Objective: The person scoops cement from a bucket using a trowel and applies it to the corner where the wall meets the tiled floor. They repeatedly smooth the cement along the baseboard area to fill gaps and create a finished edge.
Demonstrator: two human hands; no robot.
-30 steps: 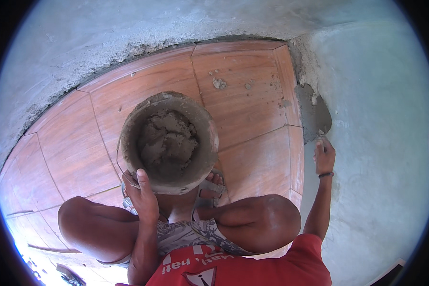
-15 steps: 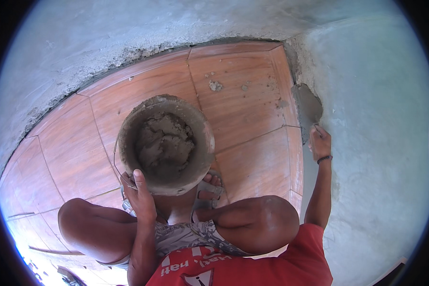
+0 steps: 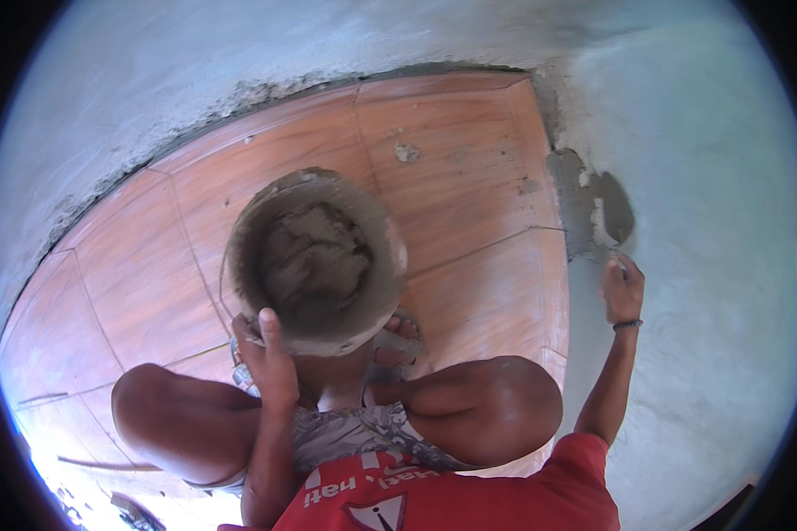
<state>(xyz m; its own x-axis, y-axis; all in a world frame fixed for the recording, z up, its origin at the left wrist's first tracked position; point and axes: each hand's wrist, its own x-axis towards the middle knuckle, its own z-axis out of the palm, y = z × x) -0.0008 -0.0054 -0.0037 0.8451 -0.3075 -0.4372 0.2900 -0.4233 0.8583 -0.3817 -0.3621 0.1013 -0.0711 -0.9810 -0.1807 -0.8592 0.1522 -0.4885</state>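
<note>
My left hand grips the near-left rim of a mortar-crusted bucket, thumb up and its other fingers partly hidden by the rim. The bucket tilts toward me between my knees. Wet grey mortar lies lumped inside it. On the right, my right hand is closed round the handle of a trowel; the handle is mostly covered by my fingers. The trowel's dark, mortar-smeared blade is at the wall, just right of a patch of fresh mortar along the floor's edge.
Wood-look tiles cover the floor. A rough, broken gap runs along the foot of the far wall. The pale green right wall stands close to my right arm. Crumbs of mortar lie on the far tiles. My sandalled foot is beside the bucket.
My right hand and the trowel have moved right, off the mortar strip, and the blade shows apart from the patch. My left hand still holds the bucket.
</note>
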